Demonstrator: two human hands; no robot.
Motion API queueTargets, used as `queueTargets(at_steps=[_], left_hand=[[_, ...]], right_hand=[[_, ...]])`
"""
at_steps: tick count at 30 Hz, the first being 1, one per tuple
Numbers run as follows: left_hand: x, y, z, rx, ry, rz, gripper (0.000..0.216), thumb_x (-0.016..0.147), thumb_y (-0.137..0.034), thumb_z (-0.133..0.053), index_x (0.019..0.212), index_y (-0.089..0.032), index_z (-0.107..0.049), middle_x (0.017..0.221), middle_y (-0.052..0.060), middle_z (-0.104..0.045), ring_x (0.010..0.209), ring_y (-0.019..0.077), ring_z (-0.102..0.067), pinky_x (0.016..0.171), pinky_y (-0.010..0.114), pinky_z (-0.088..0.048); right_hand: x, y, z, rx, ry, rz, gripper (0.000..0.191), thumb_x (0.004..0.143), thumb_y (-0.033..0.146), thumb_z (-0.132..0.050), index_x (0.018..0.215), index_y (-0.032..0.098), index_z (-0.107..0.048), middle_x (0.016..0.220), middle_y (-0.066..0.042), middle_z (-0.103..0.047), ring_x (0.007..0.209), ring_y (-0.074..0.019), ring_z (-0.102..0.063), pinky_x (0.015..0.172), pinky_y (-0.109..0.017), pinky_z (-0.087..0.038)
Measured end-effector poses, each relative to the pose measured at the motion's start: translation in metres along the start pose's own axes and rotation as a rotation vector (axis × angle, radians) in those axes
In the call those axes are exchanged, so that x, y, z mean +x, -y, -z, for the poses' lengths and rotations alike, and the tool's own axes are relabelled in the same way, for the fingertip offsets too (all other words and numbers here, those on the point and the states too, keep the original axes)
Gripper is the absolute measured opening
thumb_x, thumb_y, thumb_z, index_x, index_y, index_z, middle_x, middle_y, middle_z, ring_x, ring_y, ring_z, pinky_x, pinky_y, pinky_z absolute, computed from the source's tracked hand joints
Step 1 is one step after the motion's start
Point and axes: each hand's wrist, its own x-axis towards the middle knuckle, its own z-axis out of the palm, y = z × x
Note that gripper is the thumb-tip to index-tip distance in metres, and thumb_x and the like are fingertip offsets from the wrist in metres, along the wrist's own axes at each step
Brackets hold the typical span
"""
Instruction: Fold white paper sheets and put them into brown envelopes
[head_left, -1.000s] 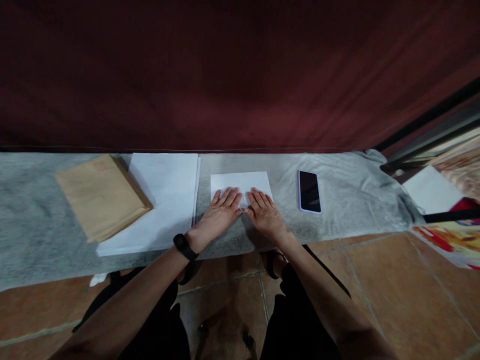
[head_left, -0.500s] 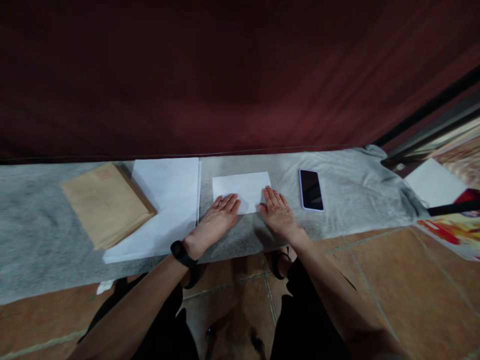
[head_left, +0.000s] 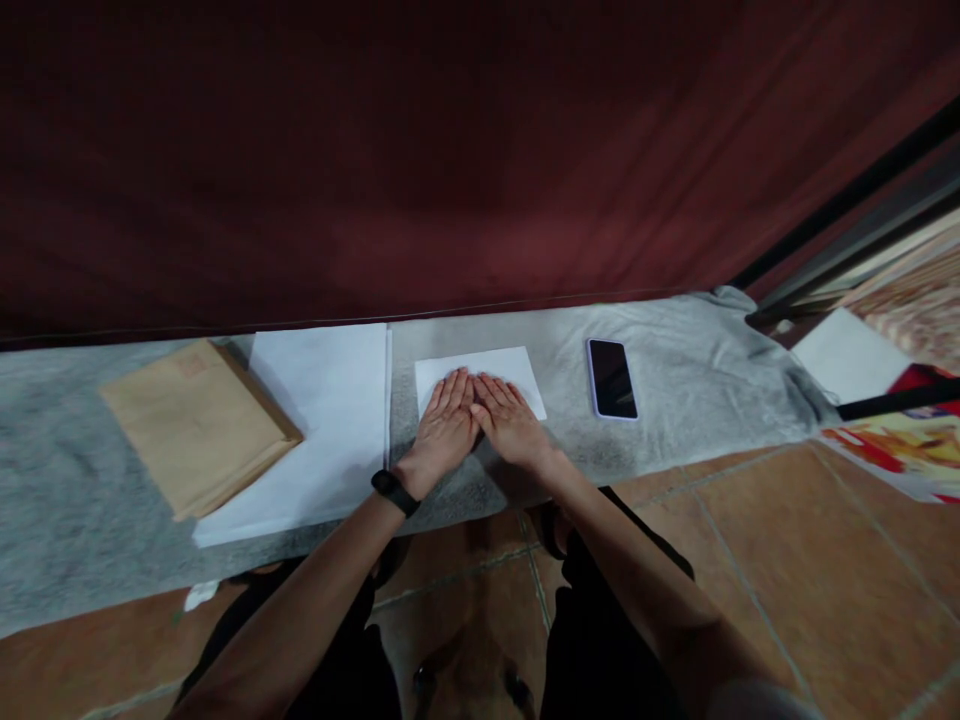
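Note:
A small white rectangle of paper (head_left: 526,375), apparently folded, lies flat on the grey cloth in front of me. My left hand (head_left: 446,420) rests palm down on it with the fingers stretched out, a black band on the wrist. Beside it, my right hand (head_left: 511,422) also lies flat on the paper, and its thumb meets the left hand near the middle. The hands cover the paper's lower middle part. Neither hand grasps anything.
Left of the paper is a stack of white sheets (head_left: 337,400), with a pile of brown envelopes (head_left: 199,425) partly over it. A phone (head_left: 613,380) lies to the right. The grey cloth (head_left: 697,370) ends at a dark red curtain (head_left: 465,250) behind. Tiled floor (head_left: 810,540) shows below.
My hands have come together over the middle of the paper; the right hand slid left from the paper's right edge. The view has shifted slightly.

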Motion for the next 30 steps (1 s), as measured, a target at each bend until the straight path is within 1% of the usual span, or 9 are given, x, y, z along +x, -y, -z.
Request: queueTargets(at_steps=[2,6,12,18,22,24,26,28,30], left_hand=[[0.005,0.006,-0.002,0.005,-0.014,0.020,0.061,0.101,-0.026,-0.026,0.156,-0.001,-0.032,0.163,0.020,-0.034,0.156,0.0271,-0.023,0.127,0.048,-0.023],[0.013,0.018,-0.001,0.031,0.017,0.068,0.060,0.101,-0.027,-0.027,0.155,-0.001,-0.034,0.164,0.019,-0.033,0.155,0.0277,-0.024,0.127,0.048,-0.021],[0.020,0.029,0.002,0.029,0.009,0.170,0.061,0.102,-0.031,-0.025,0.157,-0.004,-0.032,0.165,0.017,-0.031,0.156,0.0256,-0.025,0.128,0.045,-0.020],[0.017,0.036,0.001,0.022,0.004,0.219,0.067,0.103,-0.041,-0.028,0.157,-0.002,-0.030,0.166,0.020,-0.028,0.156,0.0289,-0.023,0.128,0.047,-0.020],[0.012,0.042,0.000,0.015,-0.004,0.238,0.070,0.103,-0.046,-0.030,0.157,-0.002,-0.030,0.166,0.020,-0.027,0.156,0.0298,-0.022,0.128,0.046,-0.019],[0.009,0.045,0.000,0.010,-0.013,0.251,0.070,0.103,-0.045,-0.030,0.157,-0.001,-0.030,0.166,0.021,-0.028,0.156,0.0304,-0.022,0.127,0.048,-0.020],[0.006,0.047,0.001,0.009,-0.026,0.263,0.070,0.103,-0.045,-0.030,0.156,0.000,-0.031,0.165,0.022,-0.029,0.156,0.0313,-0.023,0.127,0.049,-0.021],[0.002,0.047,0.001,0.010,-0.047,0.276,0.069,0.103,-0.044,-0.030,0.156,0.000,-0.033,0.164,0.023,-0.030,0.155,0.0319,-0.024,0.126,0.049,-0.022],[0.000,0.046,0.002,0.010,-0.071,0.289,0.068,0.103,-0.043,-0.030,0.155,0.001,-0.034,0.164,0.024,-0.031,0.155,0.0322,-0.026,0.126,0.050,-0.022]], right_hand=[[0.007,-0.001,-0.003,-0.008,-0.002,-0.018,0.056,0.110,0.042,-0.026,0.157,0.014,-0.038,0.165,-0.008,-0.035,0.153,-0.0224,-0.031,0.127,-0.043,-0.024],[0.016,-0.006,-0.010,-0.053,-0.047,-0.037,0.053,0.109,0.041,-0.030,0.156,0.019,-0.042,0.165,-0.006,-0.034,0.153,-0.0240,-0.031,0.127,-0.045,-0.023],[0.016,-0.012,-0.014,-0.107,-0.097,-0.056,0.053,0.108,0.042,-0.035,0.157,0.021,-0.041,0.166,-0.006,-0.031,0.153,-0.0268,-0.031,0.127,-0.047,-0.022],[0.014,-0.027,-0.007,-0.132,-0.098,-0.151,0.056,0.108,0.041,-0.035,0.159,0.018,-0.037,0.166,-0.010,-0.032,0.152,-0.0293,-0.034,0.125,-0.048,-0.023],[0.008,-0.036,0.001,-0.140,-0.099,-0.232,0.059,0.107,0.039,-0.037,0.158,0.010,-0.037,0.165,-0.014,-0.034,0.149,-0.0321,-0.036,0.123,-0.049,-0.025],[0.004,-0.040,0.010,-0.145,-0.106,-0.269,0.057,0.106,0.036,-0.038,0.156,0.007,-0.039,0.163,-0.016,-0.038,0.147,-0.0334,-0.039,0.121,-0.049,-0.028],[0.001,-0.045,0.022,-0.149,-0.108,-0.321,0.054,0.105,0.033,-0.040,0.151,0.007,-0.045,0.157,-0.018,-0.046,0.141,-0.0344,-0.046,0.116,-0.047,-0.034],[-0.002,-0.050,0.035,-0.130,-0.099,-0.398,0.050,0.103,0.032,-0.044,0.146,0.009,-0.052,0.146,-0.019,-0.057,0.130,-0.0337,-0.056,0.108,-0.044,-0.042],[-0.005,-0.053,0.045,-0.071,-0.067,-0.475,0.046,0.102,0.035,-0.047,0.140,0.013,-0.057,0.132,-0.018,-0.066,0.114,-0.0305,-0.066,0.097,-0.039,-0.049]])
